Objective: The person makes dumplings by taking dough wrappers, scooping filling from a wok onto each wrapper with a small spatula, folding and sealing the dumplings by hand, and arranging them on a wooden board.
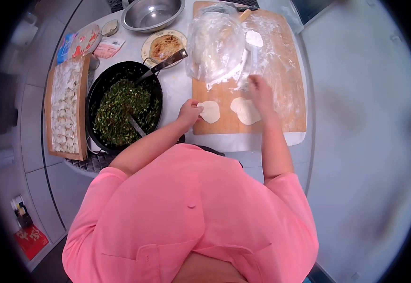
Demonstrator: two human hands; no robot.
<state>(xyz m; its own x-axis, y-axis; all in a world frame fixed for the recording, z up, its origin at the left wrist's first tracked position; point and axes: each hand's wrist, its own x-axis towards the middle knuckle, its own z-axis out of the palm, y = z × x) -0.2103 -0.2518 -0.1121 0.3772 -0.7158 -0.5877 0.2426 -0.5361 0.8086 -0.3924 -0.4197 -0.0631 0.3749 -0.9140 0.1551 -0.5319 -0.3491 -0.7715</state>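
Note:
My left hand (191, 113) pinches the left edge of a thin round dough wrapper (209, 112) at the left side of the floured wooden board (224, 128). A second, uneven piece of flat dough (246, 111) lies to its right. My right hand (259, 89) is above and to the right of that second piece, its fingers smeared by motion, so I cannot see what they hold. Beyond it, white flour (254, 38) lies on the board beside a clear plastic bag (217, 45) covering something pale.
A black pan (90, 104) of chopped green filling with utensils stands left of the board. Farther left is a wooden tray (82, 118) of small white pieces. Behind are a plate (183, 38) with a browned flatbread, a metal bowl (152, 14) and packets (109, 47).

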